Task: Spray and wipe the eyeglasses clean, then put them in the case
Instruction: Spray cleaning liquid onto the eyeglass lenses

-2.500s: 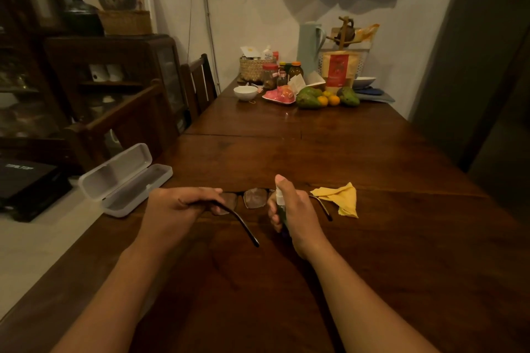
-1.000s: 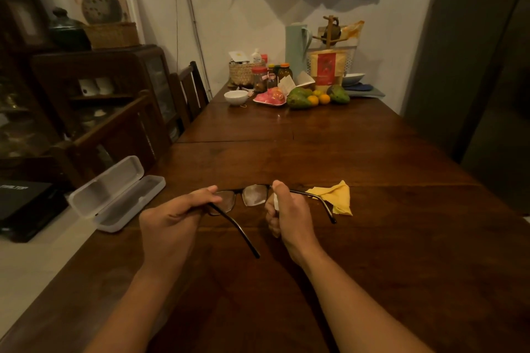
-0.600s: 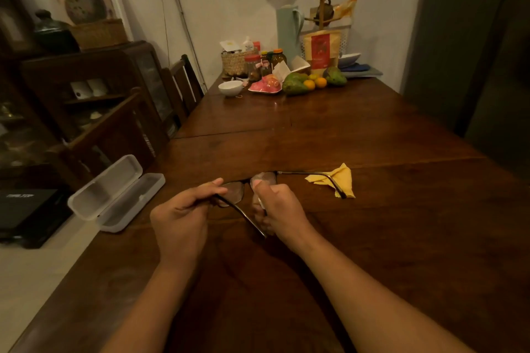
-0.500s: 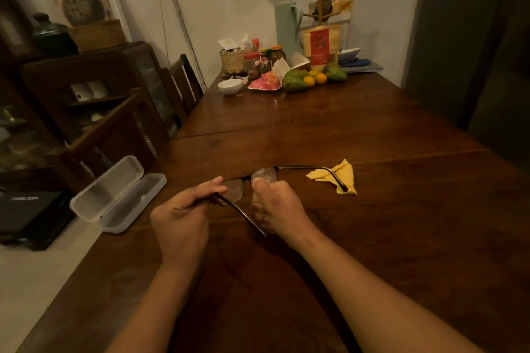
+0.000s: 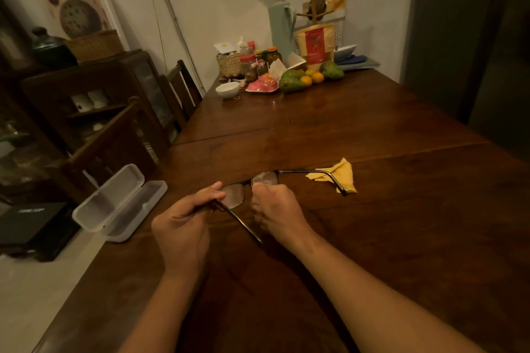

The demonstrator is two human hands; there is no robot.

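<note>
Nearest the viewer, two bare forearms reach out over a dark, glossy wooden table [image 5: 387,252] with a visible grain. The left hand [image 5: 186,226] pinches the thin black frame of the eyeglasses [image 5: 235,195] between thumb and curled fingers at the corner by the hinge, and that side's slim temple slants back towards the wrists. The right hand [image 5: 279,215] is clenched into a fist right up against the other lens, which looks misted. Its back hides the palm, so I cannot tell what, if anything, it encloses. The second temple runs out to the right, and its hooked tip crosses a crumpled, soft yellow cloth [image 5: 342,178] lying on the wood. At the table's left edge, well apart from the glasses, a pale hard-shell case [image 5: 126,206] with rounded corners lies open, its lid tipped back. Beyond it stand a dark slatted chair [image 5: 180,86] and a dark wooden cabinet [image 5: 86,94]. At the far end of the table sit a small white bowl [image 5: 227,90], a woven basket [image 5: 232,63], green and orange fruit [image 5: 301,79] and a tall pale-green jug [image 5: 282,28].
</note>
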